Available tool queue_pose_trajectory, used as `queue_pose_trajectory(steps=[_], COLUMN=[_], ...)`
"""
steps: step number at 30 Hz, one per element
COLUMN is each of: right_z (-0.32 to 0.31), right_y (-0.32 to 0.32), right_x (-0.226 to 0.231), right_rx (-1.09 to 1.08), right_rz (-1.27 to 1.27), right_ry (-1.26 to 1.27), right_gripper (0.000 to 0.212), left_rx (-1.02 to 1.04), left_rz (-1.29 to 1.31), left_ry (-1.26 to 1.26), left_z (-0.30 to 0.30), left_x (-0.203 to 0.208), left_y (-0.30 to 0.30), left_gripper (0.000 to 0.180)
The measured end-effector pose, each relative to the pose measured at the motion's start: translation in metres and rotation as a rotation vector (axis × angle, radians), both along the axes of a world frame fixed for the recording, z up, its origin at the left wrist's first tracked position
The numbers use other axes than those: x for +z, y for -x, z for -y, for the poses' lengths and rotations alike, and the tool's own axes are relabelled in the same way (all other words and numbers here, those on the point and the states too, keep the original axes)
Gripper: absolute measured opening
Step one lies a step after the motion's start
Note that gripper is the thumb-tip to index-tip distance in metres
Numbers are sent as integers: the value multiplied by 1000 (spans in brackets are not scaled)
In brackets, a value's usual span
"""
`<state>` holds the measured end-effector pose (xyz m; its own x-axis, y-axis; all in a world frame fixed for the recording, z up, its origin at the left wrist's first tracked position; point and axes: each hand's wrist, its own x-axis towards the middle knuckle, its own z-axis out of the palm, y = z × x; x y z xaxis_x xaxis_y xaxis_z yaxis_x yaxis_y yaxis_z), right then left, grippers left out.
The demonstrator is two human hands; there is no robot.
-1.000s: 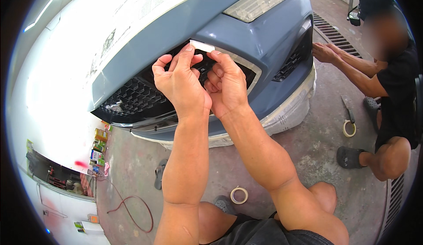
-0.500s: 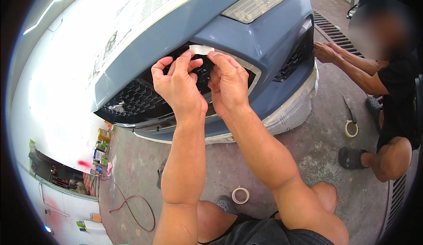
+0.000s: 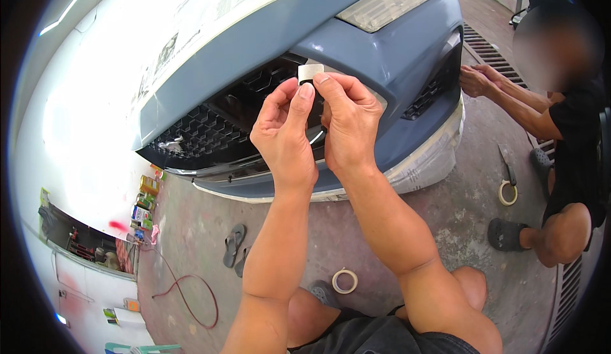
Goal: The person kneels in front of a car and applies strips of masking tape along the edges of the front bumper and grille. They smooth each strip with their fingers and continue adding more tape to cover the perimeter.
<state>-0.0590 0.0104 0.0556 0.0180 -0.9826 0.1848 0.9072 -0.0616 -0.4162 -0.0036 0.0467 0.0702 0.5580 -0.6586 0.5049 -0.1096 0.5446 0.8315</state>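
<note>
A short strip of cream masking tape (image 3: 311, 71) is held up before the car's black grille (image 3: 202, 128). The thumb and fingers of my right hand (image 3: 353, 122) pinch its right end. My left hand (image 3: 285, 134) is closed in a pinch at the strip's lower left, its thumb tip just beneath the tape; the fingers behind are partly hidden. Beyond my hands is the car's blue-grey front bumper (image 3: 417, 77), with pale tape along the grille opening's edge.
Paper and tape cover the headlight (image 3: 394, 1). A person (image 3: 566, 109) crouches at right, hands by the bumper's side. On the floor lie a tape roll (image 3: 345, 281), a second tape roll (image 3: 508, 193) beside a knife (image 3: 507, 164), flip-flops (image 3: 234, 246) and a red hose (image 3: 191, 277).
Both my hands have shifted right and slightly down in the view, drawing closer together. The tape strip, stretched sideways between them before, now looks shorter and stands more upright.
</note>
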Motion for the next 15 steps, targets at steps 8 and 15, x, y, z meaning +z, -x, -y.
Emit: queue_pose_trajectory(steps=[8, 15], right_z=[3, 8], right_y=[-1, -5], right_x=[-2, -4], right_rx=[62, 137], right_rz=[4, 131], right_ry=[-80, -99], right_gripper=[12, 11], left_rx=[46, -12], left_rz=[-124, -157], left_ry=[-20, 5], left_z=[15, 23], left_x=[16, 21], left_y=[-4, -3], left_gripper=[14, 8])
